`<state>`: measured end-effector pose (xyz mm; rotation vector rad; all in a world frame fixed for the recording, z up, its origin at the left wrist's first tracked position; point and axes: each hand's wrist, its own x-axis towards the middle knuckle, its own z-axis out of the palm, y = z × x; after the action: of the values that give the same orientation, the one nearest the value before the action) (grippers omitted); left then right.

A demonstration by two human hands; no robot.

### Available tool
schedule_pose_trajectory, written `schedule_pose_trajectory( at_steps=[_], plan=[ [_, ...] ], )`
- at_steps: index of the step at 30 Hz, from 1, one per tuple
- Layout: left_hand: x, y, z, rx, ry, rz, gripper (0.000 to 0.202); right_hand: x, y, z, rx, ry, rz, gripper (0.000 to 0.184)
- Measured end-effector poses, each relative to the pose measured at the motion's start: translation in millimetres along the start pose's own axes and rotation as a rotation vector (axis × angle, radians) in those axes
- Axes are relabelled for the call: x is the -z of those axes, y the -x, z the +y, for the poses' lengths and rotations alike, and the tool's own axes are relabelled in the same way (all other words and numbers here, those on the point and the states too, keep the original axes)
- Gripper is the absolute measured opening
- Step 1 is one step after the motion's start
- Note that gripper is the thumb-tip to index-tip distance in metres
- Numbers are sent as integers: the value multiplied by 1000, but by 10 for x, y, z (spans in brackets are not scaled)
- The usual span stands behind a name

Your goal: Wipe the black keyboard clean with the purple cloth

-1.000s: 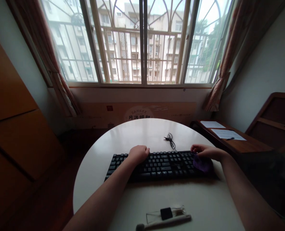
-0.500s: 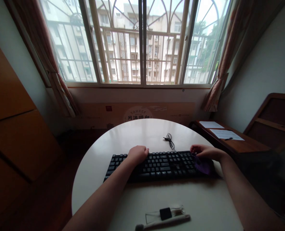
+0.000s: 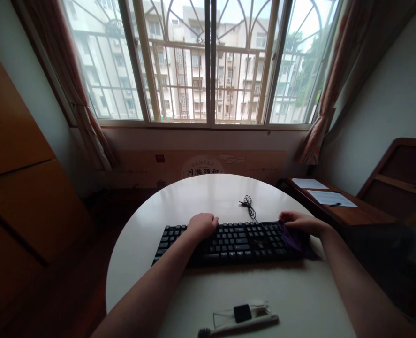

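Note:
A black keyboard lies flat on the white round table. Over its far edge, left of the middle, my left hand is closed, its fingers curled round the edge and partly hidden. At the keyboard's right end my right hand pinches a purple cloth. The cloth hangs from the fingers over the rightmost keys and the corner. Behind the keyboard lies its bundled black cable.
Near the front of the table lie a grey-bristled toothbrush and a small tool with a black square and a thin wire frame. To the right, a low wooden table carries paper sheets and a pen. A window is ahead.
The purple cloth has shifted a little left and bunched differently over the keyboard's right end. My left hand holds its place on the keyboard; the whole view has drifted slightly.

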<state>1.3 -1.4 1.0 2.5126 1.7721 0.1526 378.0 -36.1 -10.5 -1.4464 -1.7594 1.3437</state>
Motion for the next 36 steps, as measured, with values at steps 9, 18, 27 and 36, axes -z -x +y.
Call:
schedule_pose_trajectory(
  at_steps=[9, 18, 27, 36],
  plan=[
    [-17, -6, -6, -22, -9, 14, 48, -28, -126, -45, -9, 230, 170, 31],
    [-16, -18, 12, -13, -17, 18, 47, -431, -262, -372, 148, 563, 311, 13],
    [-10, -8, 6, -14, -9, 17, 47, -414, -248, -369, 154, 550, 294, 11],
    [7, -1, 25, -13, -14, 8, 48, -381, -143, -421, 327, 600, 235, 12]
  ],
)
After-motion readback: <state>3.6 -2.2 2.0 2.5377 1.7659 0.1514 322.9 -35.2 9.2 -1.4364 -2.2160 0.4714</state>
